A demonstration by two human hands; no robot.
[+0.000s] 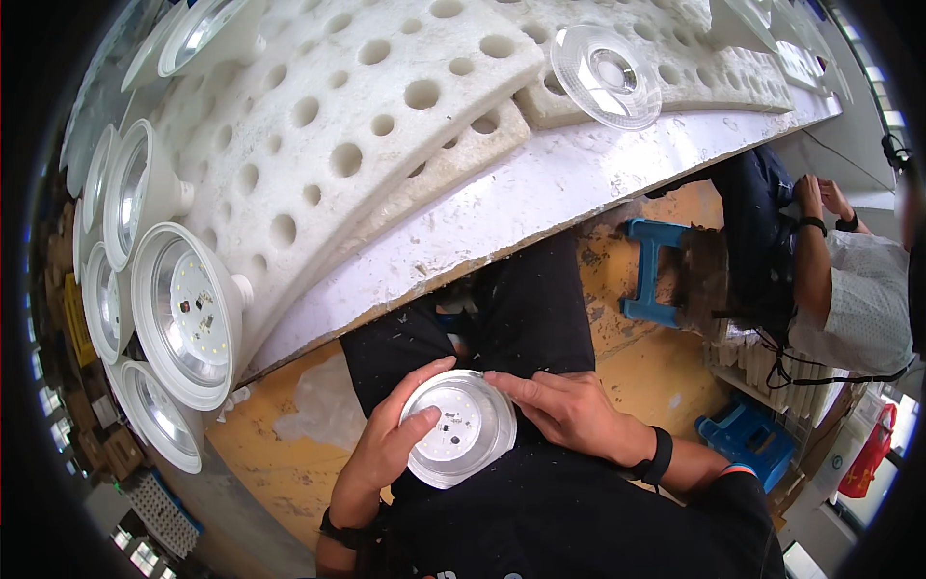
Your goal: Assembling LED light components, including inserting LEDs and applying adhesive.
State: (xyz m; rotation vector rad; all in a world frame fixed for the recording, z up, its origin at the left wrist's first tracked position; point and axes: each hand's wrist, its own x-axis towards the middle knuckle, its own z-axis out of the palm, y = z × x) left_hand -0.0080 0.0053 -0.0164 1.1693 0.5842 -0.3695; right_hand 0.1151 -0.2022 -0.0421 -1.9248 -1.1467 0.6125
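Observation:
A white LED lamp (458, 436) with a shiny reflector and a round board of small LEDs lies face up over my lap. My left hand (391, 436) is closed round its left side, the thumb reaching over the rim onto the board. At the lamp's upper right rim, my right hand (569, 407) presses its index fingertip, with the other fingers curled in beside the edge. Whatever might be under that fingertip is too small to make out. On the bench ahead, a clear round lens (608, 77) rests on the edge of a foam board.
White foam boards (386, 96) with round holes cover the bench (463, 217). Several similar lamps (188, 309) stand along the left, more at the far right. A person (820, 261) sits to the right near a blue stool (651, 270); another blue stool (748, 439) is lower right.

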